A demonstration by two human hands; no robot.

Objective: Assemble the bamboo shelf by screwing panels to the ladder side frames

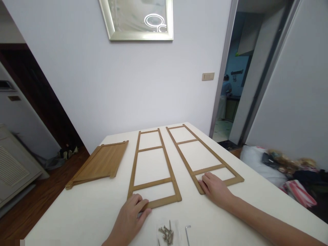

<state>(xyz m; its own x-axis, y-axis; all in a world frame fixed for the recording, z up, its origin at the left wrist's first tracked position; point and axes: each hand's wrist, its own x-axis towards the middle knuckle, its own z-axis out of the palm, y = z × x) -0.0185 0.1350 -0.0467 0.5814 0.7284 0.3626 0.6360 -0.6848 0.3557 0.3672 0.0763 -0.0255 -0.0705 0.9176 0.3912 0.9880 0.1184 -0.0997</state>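
Observation:
Two flat ladder-shaped wooden frames lie side by side on the white table. My left hand has its fingers curled over the near left corner of the left wooden frame. At the right wooden frame, my right hand grips the near left corner, fingers bent over the bottom rail. Between my hands, close to the front, several screws rest on a clear plastic bag. An L-shaped hex key lies just right of them.
Slatted wooden panels are stacked at the table's left. The far table edge meets a white wall with a framed mirror. Bags and clothes are piled beyond the right edge. A person stands in the room past the doorway.

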